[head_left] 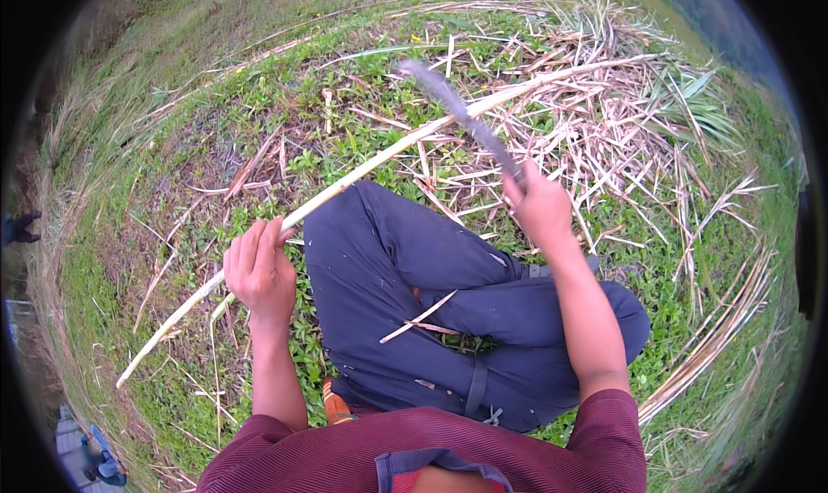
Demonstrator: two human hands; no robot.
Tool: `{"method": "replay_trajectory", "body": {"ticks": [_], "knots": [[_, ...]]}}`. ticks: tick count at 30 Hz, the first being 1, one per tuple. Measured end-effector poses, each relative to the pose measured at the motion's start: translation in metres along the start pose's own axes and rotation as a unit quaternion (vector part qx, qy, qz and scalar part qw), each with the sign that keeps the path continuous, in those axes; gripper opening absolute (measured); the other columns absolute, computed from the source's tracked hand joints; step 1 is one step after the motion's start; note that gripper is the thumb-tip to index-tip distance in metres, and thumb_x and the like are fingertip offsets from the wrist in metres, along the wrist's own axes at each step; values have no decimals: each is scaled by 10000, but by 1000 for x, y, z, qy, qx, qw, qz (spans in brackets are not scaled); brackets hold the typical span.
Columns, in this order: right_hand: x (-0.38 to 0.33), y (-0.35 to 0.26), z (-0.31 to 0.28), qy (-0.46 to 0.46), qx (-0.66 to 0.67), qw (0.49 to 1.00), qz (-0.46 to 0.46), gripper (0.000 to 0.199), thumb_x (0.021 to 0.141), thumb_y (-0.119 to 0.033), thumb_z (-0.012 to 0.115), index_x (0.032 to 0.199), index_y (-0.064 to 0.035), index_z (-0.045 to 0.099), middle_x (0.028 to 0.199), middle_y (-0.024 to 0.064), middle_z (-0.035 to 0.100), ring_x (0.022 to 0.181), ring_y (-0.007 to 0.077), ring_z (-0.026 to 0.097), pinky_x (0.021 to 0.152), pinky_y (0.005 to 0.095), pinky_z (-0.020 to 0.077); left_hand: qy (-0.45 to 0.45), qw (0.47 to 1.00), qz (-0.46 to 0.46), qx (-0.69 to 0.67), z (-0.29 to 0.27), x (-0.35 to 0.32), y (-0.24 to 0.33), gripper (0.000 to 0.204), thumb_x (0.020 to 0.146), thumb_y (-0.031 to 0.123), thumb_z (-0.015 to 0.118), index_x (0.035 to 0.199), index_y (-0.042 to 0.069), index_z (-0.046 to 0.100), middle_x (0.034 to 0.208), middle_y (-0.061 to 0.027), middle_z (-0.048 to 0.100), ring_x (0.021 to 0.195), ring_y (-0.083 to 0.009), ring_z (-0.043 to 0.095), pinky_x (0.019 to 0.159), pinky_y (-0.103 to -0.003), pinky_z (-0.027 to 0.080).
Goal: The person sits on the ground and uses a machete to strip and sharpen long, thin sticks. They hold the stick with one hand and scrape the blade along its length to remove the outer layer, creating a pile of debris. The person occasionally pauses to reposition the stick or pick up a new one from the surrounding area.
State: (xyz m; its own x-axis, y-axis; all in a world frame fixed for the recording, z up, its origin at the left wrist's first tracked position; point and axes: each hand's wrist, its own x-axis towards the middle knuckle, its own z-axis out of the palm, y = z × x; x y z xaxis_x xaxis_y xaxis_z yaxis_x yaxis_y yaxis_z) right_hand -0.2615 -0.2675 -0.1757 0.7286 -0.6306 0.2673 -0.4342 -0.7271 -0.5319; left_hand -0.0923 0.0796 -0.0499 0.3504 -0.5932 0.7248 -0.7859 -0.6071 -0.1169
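Observation:
I sit cross-legged on grass in dark blue trousers [405, 269]. My left hand [259, 269] grips a long pale stalk [405, 144] that slants from the lower left up to the far right. A knife rides in my right hand [539, 207]; its grey blade [453, 105] is motion-blurred, points up and to the left, and crosses over the stalk near its middle. A thin strip of dry leaf [418, 319] lies on my lap.
Dry stripped leaves and stalk trimmings [604, 122] are piled on the grass ahead and to the right. A bundle of pale stalks [716, 338] lies at the right. Green leafy tops [694, 105] sit at the far right. Low weeds [172, 234] cover the ground on the left.

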Motion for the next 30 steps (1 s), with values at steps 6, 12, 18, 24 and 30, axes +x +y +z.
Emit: {"method": "replay_trajectory", "body": {"ticks": [6, 12, 18, 24, 30], "knots": [[32, 65, -33, 27, -9, 969, 244, 439, 1000, -437, 568, 926, -15, 661, 757, 206, 703, 691, 358, 709, 661, 498, 549, -13, 1000, -13, 16, -15, -16, -8, 182, 816, 30, 759, 993, 51, 724, 942, -70, 702, 809, -234, 640, 688, -356, 442], [-3, -22, -15, -44, 13, 999, -11, 370, 950, -451, 634, 951, -88, 563, 715, 133, 687, 656, 375, 694, 595, 501, 543, -17, 999, -19, 42, -13, -16, -11, 163, 837, 48, 744, 996, 55, 713, 956, -75, 702, 852, -240, 657, 707, -365, 452], [37, 53, -12, -39, 16, 983, 177, 468, 1007, -494, 513, 1088, -47, 626, 787, 204, 706, 772, 395, 707, 715, 516, 556, -56, 995, 40, 66, -32, -12, -29, 71, 913, 96, 655, 929, 38, 694, 863, -71, 678, 740, -232, 616, 654, -361, 430], [25, 43, -29, -14, 54, 967, 247, 415, 996, -439, 559, 1024, -30, 624, 825, 204, 721, 745, 402, 710, 684, 501, 562, -48, 996, 29, 71, -40, -17, -36, 75, 913, 86, 643, 938, 34, 691, 819, -67, 649, 703, -236, 589, 626, -367, 407], [-12, -31, -12, -59, -3, 998, -22, 354, 960, -419, 632, 942, -72, 566, 711, 148, 684, 640, 362, 691, 607, 487, 547, -79, 995, 14, 52, -36, -10, -35, 46, 886, 60, 653, 921, 39, 673, 790, -78, 615, 693, -258, 580, 625, -385, 407]]}}
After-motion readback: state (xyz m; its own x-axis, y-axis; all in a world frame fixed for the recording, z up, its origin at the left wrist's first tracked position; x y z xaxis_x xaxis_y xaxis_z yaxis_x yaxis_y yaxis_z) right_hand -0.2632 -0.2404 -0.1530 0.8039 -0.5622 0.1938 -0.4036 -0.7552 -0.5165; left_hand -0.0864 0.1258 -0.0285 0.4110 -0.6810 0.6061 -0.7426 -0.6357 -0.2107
